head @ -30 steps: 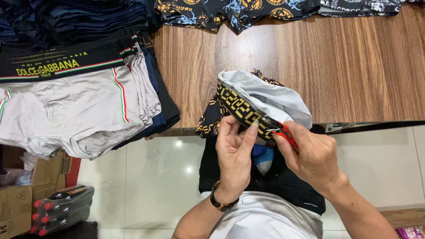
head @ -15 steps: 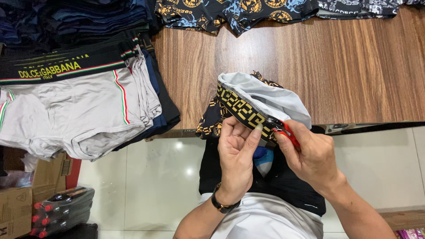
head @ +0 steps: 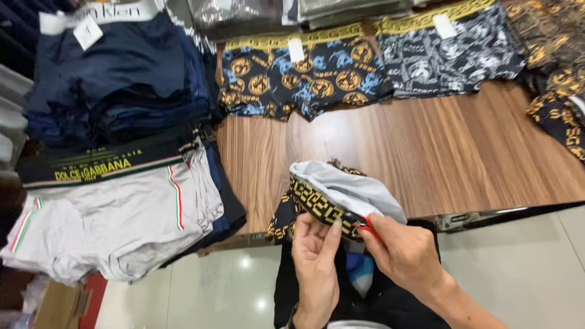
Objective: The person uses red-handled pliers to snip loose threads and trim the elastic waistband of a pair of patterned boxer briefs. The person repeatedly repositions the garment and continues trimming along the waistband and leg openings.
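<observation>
We hold a pair of patterned briefs (head: 341,198) just off the near edge of the wooden worktop (head: 426,152), turned so that the pale grey lining faces up and the black-and-gold woven waistband runs toward us. Our left hand (head: 317,262) cups the waistband from below, fingers curled closed on the elastic and thumb on top, which keeps the band taut and flat. Our right hand (head: 408,256) is closed around a small red tool (head: 365,226), its tip set against the waistband's end; what kind of tool it is we cannot tell, since only a sliver of red shows. Holding the fabric stretched between both hands seems to steady the spot where the tip works.

The lining looks smooth and soft, the band thick and ribbed with a repeating geometric pattern. On the worktop lie other garments, spread flat as if for display: a stack of light grey boxer briefs (head: 116,225) with striped side trim, a pile of navy ones (head: 116,79), and black ones with gold medallions (head: 304,76) near the far edge. The worktop is glossy wood-grain laminate.
</observation>
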